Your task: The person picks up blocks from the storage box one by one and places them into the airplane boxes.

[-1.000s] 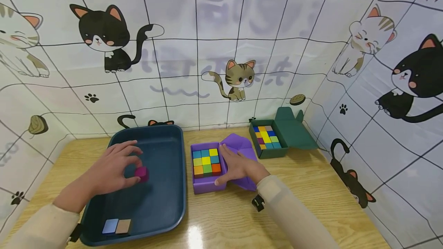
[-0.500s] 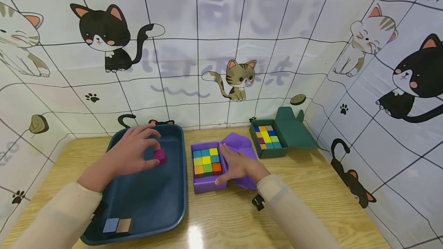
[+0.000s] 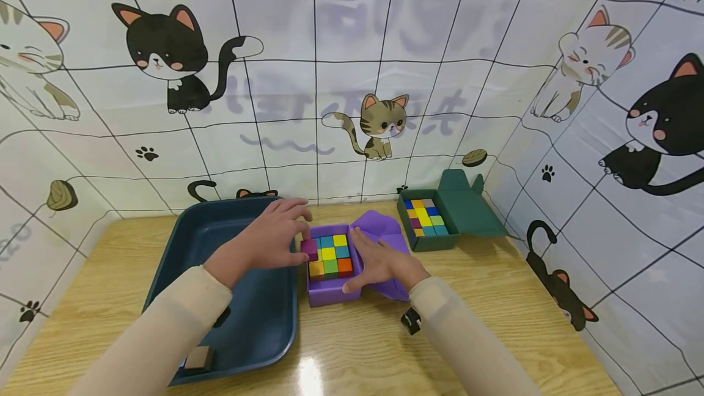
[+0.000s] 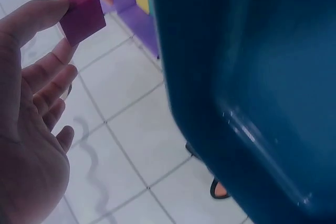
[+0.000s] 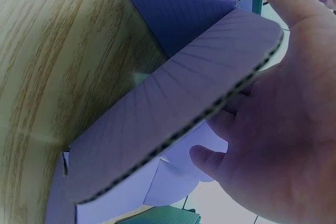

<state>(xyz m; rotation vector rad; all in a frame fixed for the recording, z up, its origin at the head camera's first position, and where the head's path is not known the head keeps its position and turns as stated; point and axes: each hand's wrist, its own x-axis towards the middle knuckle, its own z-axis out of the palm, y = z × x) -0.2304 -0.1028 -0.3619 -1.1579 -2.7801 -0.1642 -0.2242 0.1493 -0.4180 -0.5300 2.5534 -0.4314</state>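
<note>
My left hand pinches a magenta cube between thumb and fingertips, over the left wall of the open purple box. In the left wrist view the same cube sits at the thumb tip, with the other fingers loosely bent below. Inside the box lies a block of coloured cubes in yellow, blue, green, orange and red. My right hand rests spread along the box's right side, its thumb near the front corner. In the right wrist view a purple lid flap partly covers its fingers.
A dark blue tray stands on the left; a tan block lies at its front, beside a blue one mostly hidden by my sleeve. At the back right, a green box holds coloured cubes, lid open. Cat-printed sheets hang behind the wooden table.
My left hand has carried the magenta cube rightward from over the blue tray to the purple box. My right hand has stayed at the box's side.
</note>
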